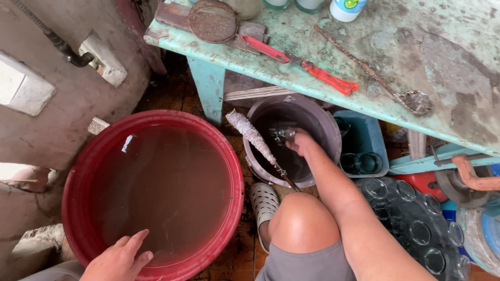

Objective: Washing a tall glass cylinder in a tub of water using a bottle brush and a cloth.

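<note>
Apparently mid-wash. Right hand (298, 141) was down inside the grey bucket (333, 132), fingers closed around a clear glass (282, 134) held at the dark water's surface. A bottle brush (251, 136) with a pale bristled head leaned across the bucket's rim, its handle end near the knee; neither hand held it.

Left hand (121, 259) rested open on the near rim of the red basin (232, 171), fingers spread, gripping nothing. Basin was full of clear brownish water, no glasses seen in it.

Judged progress: a fair batch already handled. Many clear glasses stood mouth-up in a dark crate (416, 224) to the right of the knee, and a few more sat in a blue tub (364, 143) just behind the bucket. Whether those were washed or waiting, could not tell. The one glass in hand was not yet out of the bucket.

Above, the green counter (364, 57) carried a round strainer (213, 21) and red-handled pliers (302, 62), untouched.
</note>
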